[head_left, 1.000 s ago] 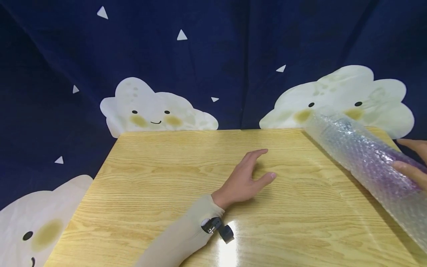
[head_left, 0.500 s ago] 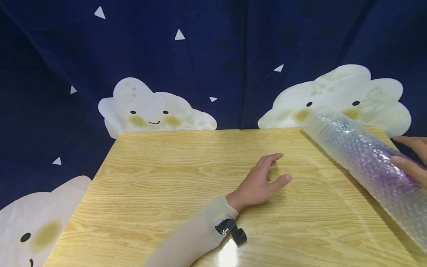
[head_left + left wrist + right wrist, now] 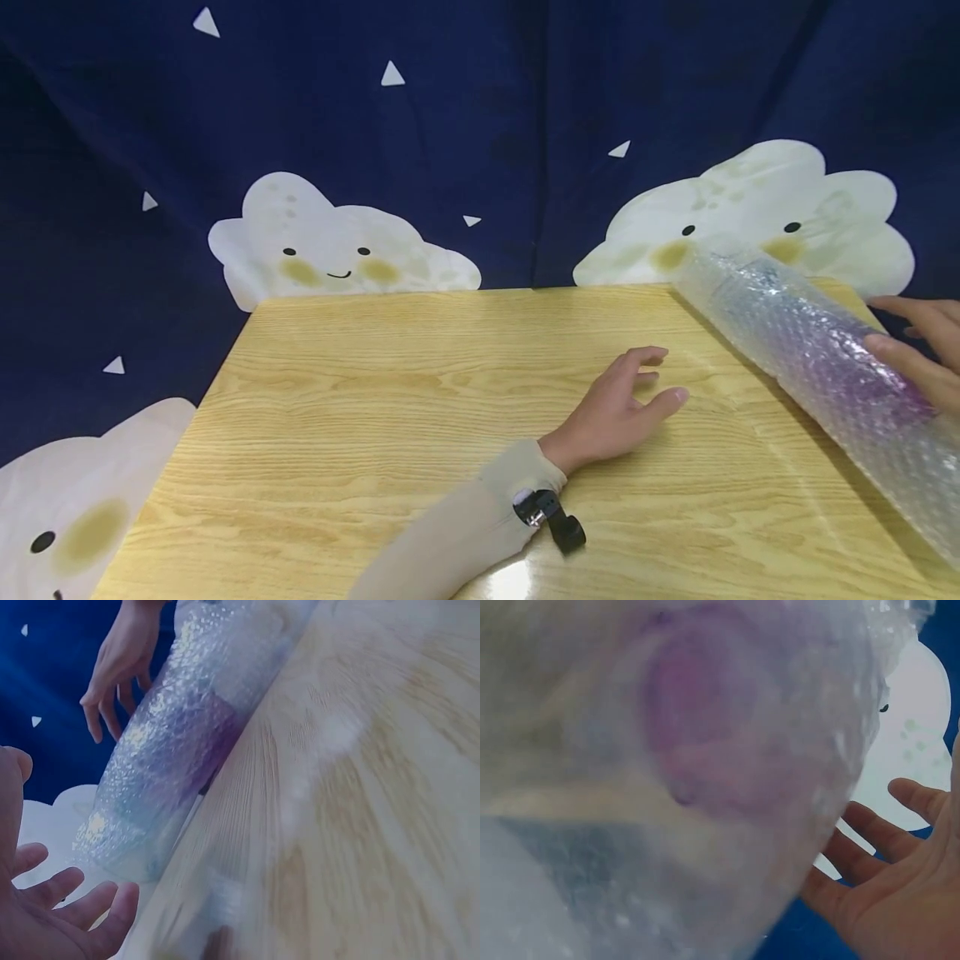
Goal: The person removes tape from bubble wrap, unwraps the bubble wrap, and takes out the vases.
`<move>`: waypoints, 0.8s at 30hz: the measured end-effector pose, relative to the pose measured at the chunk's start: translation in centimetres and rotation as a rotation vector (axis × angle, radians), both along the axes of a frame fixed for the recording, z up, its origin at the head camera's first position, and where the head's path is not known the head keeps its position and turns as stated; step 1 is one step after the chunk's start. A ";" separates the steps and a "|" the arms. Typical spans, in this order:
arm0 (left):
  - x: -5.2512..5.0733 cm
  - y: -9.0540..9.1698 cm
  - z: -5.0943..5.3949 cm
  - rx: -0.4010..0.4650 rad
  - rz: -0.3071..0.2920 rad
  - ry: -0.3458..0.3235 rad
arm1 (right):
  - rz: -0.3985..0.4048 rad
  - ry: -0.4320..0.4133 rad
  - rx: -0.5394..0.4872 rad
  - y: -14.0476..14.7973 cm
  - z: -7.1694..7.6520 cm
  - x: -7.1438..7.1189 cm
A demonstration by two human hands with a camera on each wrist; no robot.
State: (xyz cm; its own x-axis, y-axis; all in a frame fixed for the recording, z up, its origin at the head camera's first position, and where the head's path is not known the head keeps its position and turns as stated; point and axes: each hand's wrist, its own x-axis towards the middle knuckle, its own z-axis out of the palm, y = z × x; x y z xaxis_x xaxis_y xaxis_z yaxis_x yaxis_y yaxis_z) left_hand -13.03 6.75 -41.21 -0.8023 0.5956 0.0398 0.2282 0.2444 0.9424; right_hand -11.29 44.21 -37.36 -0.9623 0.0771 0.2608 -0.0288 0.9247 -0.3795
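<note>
A long bubble-wrapped roll (image 3: 817,350), with purple and bluish colour showing through, lies slantwise on the right side of the table. My left hand (image 3: 611,412) hovers left of it, fingers spread and slightly bent, holding nothing; in the left wrist view this hand (image 3: 60,915) is beside the roll's end (image 3: 127,840). At the right edge of the head view, my right hand (image 3: 926,342) is at the roll's far side, thumb over the wrap. The right wrist view has the wrap (image 3: 705,750) close up, the right hand's (image 3: 892,877) fingers spread beside it; contact is unclear.
The wooden table (image 3: 375,400) reaches back to a dark blue curtain (image 3: 480,125) printed with white clouds and triangles. A black wrist strap device (image 3: 551,517) is on my left sleeve (image 3: 465,529).
My left hand has moved rightward across the table, closer to the wrapped roll. The right hand stays beside the roll, and the head view has shifted slightly.
</note>
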 end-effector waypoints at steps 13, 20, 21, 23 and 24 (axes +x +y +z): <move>-0.8 3.3 -0.4 0.049 0.070 -0.133 | 0.035 -0.021 -0.060 0.3 -0.1 -0.4; -1.4 6.1 -0.8 0.122 0.098 -0.279 | 0.048 0.024 -0.082 0.8 -0.6 -1.0; -1.4 6.5 -0.8 0.123 0.102 -0.292 | 0.050 0.033 -0.093 0.9 -0.7 -1.1; -1.4 7.3 -0.9 0.118 0.114 -0.303 | 0.042 0.000 -0.084 0.8 -0.6 -1.3; -1.4 7.6 -1.0 0.116 0.117 -0.313 | 0.038 -0.021 -0.074 0.7 -0.5 -1.4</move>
State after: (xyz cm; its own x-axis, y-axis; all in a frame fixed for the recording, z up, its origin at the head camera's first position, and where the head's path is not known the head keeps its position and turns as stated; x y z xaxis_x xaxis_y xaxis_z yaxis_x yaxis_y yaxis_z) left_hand -14.39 14.36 -42.16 -0.8489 0.5048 -0.1564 -0.0989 0.1390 0.9853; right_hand -12.67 44.95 -37.90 -0.9701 0.0587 0.2353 -0.0545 0.8927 -0.4473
